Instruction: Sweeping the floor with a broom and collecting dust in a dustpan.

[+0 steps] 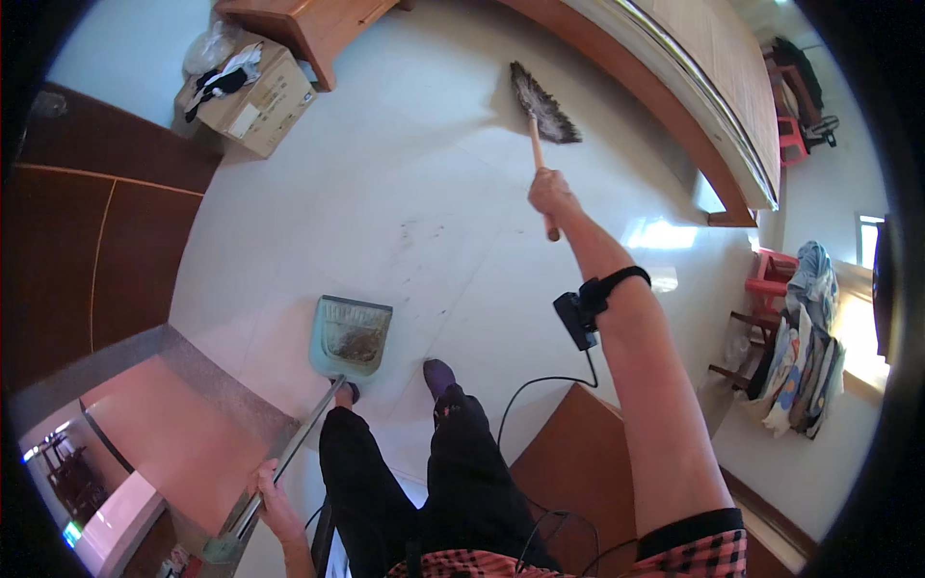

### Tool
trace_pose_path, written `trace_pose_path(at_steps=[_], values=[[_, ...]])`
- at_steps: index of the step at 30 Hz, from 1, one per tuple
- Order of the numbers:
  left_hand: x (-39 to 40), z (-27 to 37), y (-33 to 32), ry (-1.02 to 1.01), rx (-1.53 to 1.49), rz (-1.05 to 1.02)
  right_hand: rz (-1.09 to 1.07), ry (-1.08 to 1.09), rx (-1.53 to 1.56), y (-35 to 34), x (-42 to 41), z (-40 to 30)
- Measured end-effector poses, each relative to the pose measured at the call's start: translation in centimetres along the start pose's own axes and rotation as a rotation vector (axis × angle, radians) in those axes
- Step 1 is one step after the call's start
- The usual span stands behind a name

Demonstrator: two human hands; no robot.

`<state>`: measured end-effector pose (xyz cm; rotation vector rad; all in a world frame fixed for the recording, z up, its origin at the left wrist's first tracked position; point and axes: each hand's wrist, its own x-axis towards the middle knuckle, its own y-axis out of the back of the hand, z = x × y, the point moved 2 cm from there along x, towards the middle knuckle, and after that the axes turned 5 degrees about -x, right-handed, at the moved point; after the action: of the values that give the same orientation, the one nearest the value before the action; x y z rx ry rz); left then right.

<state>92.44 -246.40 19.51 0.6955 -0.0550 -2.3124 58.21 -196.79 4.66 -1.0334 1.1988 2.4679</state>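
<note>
My right hand (553,192) grips the wooden handle (537,144) of a short broom, held out ahead of me. Its dark, fanned bristle head (543,105) is over the pale tiled floor near the bed; whether it touches the floor I cannot tell. My left hand (274,498) holds the long metal handle (307,426) of a dustpan. The green plastic pan (352,336) rests by my left foot, with dark dirt (358,345) inside it. Faint dark specks (412,246) lie scattered on the floor between pan and broom.
A wooden-framed bed (650,94) curves along the upper right. A cardboard box (264,101) with cloths on top stands beside a wooden cabinet (311,29). Dark door panels (108,253) are at left. Clothes (802,347) hang over a chair near red plastic stools (769,278). A cable (535,381) trails from my right forearm.
</note>
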Motion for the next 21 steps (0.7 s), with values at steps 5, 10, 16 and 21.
trace_pose_path(at_steps=[5,10,16,21], values=[[-1.4,-0.5,0.4,-0.062,0.140,-0.027,0.040,-0.206,0.566,4.7,-0.3,-3.9],[-0.5,-1.8,1.4,-0.023,0.049,0.015,0.230,-0.030,0.335,4.2,-3.3,-8.7],[1.7,-2.9,2.9,-0.026,0.015,-0.062,0.134,0.142,0.149,-1.2,-16.7,-16.2],[3.1,-2.4,3.5,-0.171,0.220,-0.205,-0.138,0.088,0.324,-2.1,-28.7,-21.8]])
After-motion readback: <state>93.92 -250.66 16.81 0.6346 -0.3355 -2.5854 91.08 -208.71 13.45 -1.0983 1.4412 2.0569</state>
